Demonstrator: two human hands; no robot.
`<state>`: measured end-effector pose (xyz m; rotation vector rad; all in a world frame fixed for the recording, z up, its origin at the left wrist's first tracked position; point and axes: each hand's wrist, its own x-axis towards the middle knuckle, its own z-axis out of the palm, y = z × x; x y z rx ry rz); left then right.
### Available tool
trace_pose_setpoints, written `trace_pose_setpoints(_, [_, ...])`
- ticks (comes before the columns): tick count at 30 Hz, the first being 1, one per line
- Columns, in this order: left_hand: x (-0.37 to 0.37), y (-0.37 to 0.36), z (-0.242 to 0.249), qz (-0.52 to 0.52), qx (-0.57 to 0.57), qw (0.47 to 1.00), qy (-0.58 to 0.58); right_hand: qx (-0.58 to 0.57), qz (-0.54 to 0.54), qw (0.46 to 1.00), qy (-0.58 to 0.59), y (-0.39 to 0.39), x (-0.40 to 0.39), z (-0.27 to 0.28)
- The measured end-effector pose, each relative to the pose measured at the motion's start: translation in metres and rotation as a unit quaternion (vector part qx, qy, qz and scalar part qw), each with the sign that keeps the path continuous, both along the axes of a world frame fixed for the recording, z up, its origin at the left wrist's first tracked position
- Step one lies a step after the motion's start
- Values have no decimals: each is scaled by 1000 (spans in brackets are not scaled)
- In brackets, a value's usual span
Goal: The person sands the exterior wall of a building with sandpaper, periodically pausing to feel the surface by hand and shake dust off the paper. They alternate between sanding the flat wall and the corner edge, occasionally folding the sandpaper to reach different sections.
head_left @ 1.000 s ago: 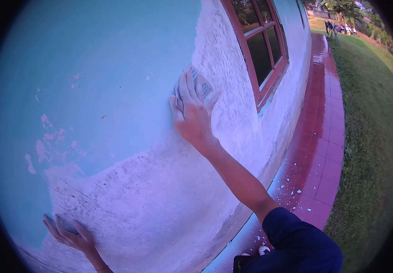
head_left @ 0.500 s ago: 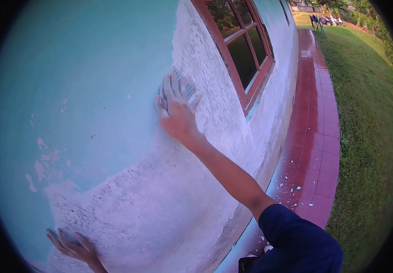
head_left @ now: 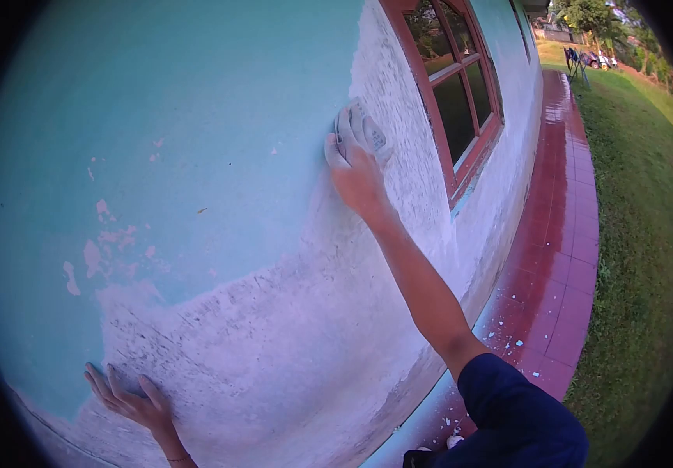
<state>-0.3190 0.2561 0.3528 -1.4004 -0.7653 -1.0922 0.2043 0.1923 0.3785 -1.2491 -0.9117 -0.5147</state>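
My right hand (head_left: pixel 356 152) presses a grey, dusty sheet of sandpaper with print on its back (head_left: pixel 375 139) against the wall. It works at the edge where teal paint (head_left: pixel 219 101) meets a bare, whitish, scuffed patch (head_left: pixel 274 343). The fingers lie over the sheet, and its rough face is hidden. Lower down on the left, my left hand (head_left: pixel 130 398) rests on the wall with its fingers spread, holding nothing. Dust coats both hands.
A brown-framed window (head_left: pixel 461 93) is set in the wall right of my right hand. Below runs a red tiled walkway (head_left: pixel 543 288) with scattered paint flakes (head_left: pixel 518 343). Grass (head_left: pixel 625 234) borders it. A rack (head_left: pixel 577 64) and parked motorbikes (head_left: pixel 602 60) stand far off.
The view has shifted, so the wall and window appear further right. My right hand has slid slightly with the sandpaper towards the window. My left hand still rests on the wall.
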Motion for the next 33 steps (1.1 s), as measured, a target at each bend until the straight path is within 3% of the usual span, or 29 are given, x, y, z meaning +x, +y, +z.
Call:
trace_pose_setpoints(2, [4, 0, -2, -7, -1, 1000, -5, -3, -21, 1000, -24, -3, -22, -21])
trace_pose_setpoints(5, [1, 0, -1, -3, 2, 1000, -5, -116, -18, 986, -121, -18, -120, -108])
trace_pose_setpoints(7, [-1, 1, -2, -3, -3, 1000, -3, -192, 33, 967, -162, -33, -151, -138])
trace_pose_setpoints(9, [-2, 4, -3, -5, -1, 1000, 4, -149, 2, 976, -160, -24, -125, -118])
trace_pose_setpoints(13, [-2, 1, -1, -11, -7, 1000, 3, -78, -27, 996, -45, -12, -28, -11])
trace_pose_setpoints(16, [-1, 2, -2, -10, -4, 1000, -2, -81, -45, 995, -21, -6, -47, -18])
trace_pose_setpoints(19, [-2, 2, 0, -9, 3, 1000, 3, -181, -27, 975, -130, -21, -132, -98])
trace_pose_setpoints(21, [-2, 1, -3, -9, 1, 1000, 1, -182, -22, 970, -156, -31, -145, -114])
trace_pose_setpoints(23, [-2, 1, -1, -13, -3, 1000, 2, -164, -52, 975, -139, -20, -116, -94])
trace_pose_setpoints(26, [-2, 1, -2, -13, -5, 1000, -2, -26, -4, 999, -23, -7, -32, -7])
trace_pose_setpoints(29, [2, 1, -2, -13, 7, 1000, -5, -26, -33, 999, -8, -2, -26, 6])
trace_pose_setpoints(30, [2, 2, -4, -14, 4, 1000, -6, -13, -23, 999, -26, 0, -46, -13])
trace_pose_setpoints(33, [1, 2, -2, -18, 3, 1000, -7, -159, -29, 980, -112, -18, -140, -101])
